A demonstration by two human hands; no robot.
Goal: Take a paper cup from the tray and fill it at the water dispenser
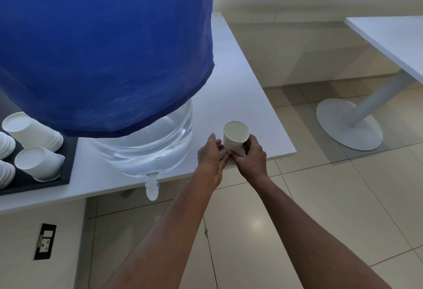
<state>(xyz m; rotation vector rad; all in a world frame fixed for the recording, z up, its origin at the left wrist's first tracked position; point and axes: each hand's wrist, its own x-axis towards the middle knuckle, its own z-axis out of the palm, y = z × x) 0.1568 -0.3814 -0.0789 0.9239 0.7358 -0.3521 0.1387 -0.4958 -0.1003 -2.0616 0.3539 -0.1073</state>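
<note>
Cup (235, 136), upside down near table (240, 78) corner, gripped by left hand (211, 158) and right hand (250, 157) together.

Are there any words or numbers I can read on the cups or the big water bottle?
None can be read.
White paper cup in both hands: plain.
Blue cloth cover on the clear water bottle: plain.
Black wall socket plate: any marks too small to read.

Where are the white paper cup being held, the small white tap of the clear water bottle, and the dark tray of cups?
White paper cup (235, 136), head view, on its side wall.
Small white tap (151, 188), head view, on the spout body.
Dark tray (68, 162), head view, on its bare right part.
</note>
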